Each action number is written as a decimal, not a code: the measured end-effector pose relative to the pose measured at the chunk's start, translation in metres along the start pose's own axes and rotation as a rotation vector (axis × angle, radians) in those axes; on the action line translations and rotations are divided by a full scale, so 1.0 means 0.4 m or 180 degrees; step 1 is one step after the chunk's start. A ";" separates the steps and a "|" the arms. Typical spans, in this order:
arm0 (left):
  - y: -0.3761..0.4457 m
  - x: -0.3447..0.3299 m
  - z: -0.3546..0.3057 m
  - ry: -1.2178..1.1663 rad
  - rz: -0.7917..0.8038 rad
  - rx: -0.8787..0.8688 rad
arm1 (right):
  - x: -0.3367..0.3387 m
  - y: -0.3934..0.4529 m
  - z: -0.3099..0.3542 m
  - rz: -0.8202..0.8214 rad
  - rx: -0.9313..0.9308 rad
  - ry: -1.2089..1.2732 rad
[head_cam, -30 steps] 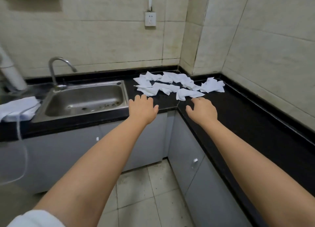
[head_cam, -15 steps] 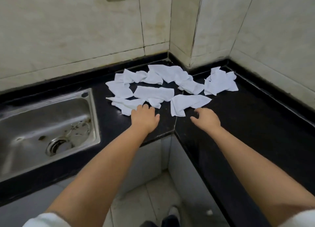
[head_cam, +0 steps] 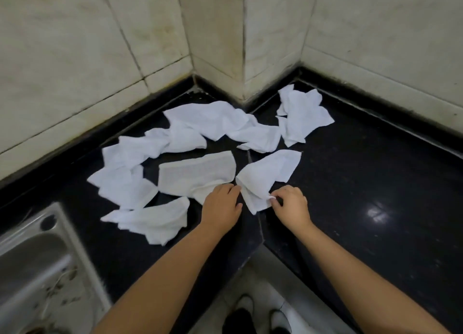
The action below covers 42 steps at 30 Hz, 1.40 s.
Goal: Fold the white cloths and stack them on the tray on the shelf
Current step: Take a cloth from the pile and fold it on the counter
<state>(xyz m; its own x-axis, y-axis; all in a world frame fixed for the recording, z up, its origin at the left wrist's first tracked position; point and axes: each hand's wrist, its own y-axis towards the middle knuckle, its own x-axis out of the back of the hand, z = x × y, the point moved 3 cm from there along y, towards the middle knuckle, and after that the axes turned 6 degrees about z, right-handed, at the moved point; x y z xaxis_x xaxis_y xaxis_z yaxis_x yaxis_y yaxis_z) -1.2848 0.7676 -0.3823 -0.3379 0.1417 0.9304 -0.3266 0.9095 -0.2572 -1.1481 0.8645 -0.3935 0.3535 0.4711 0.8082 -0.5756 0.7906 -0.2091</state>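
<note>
Barely begun: the right hand (head_cam: 290, 204) is pinching a corner of the nearest cloth (head_cam: 269, 177), the left hand (head_cam: 221, 203) resting beside it; other white cloths (head_cam: 213, 123) are lying crumpled on the table (head_cam: 363, 183), tray unseen.

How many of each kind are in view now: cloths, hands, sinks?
Cloths: about 9; the rear ones overlap, so the count is not exact
Hands: 2, left hand and right hand
Sink: 1
Total: about 12
</note>
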 end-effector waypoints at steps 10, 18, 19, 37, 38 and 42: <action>0.102 -0.059 -0.204 -0.0166 -0.0467 -0.1797 | 0.184 -0.181 -0.093 -0.0036 -0.0227 0.0330; 0.107 0.029 -0.412 -0.0475 -0.0512 -0.2602 | 0.364 -0.317 -0.282 -0.0991 -0.1008 -0.0355; 0.103 0.050 -0.453 -0.0648 -0.0493 -0.2554 | 0.390 -0.333 -0.306 -0.1179 -0.1098 -0.0419; -0.011 -0.035 -0.731 0.0214 0.0904 -0.2571 | 0.498 -0.715 -0.610 -0.0421 -0.0482 -0.0706; -0.018 -0.073 -0.723 0.0429 0.1296 -0.2542 | 0.466 -0.724 -0.625 0.0025 -0.0669 -0.0619; -0.062 -0.165 -0.706 0.1189 0.2916 -0.2385 | 0.382 -0.750 -0.644 0.1442 -0.1215 0.0068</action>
<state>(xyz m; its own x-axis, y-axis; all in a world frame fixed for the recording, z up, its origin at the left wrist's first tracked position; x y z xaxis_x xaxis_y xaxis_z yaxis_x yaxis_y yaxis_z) -1.0049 0.8460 -0.3637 0.1368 0.8333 0.5356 0.5234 0.3983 -0.7533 -0.7316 0.8002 -0.3489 0.1516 0.7991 0.5818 -0.3679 0.5919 -0.7171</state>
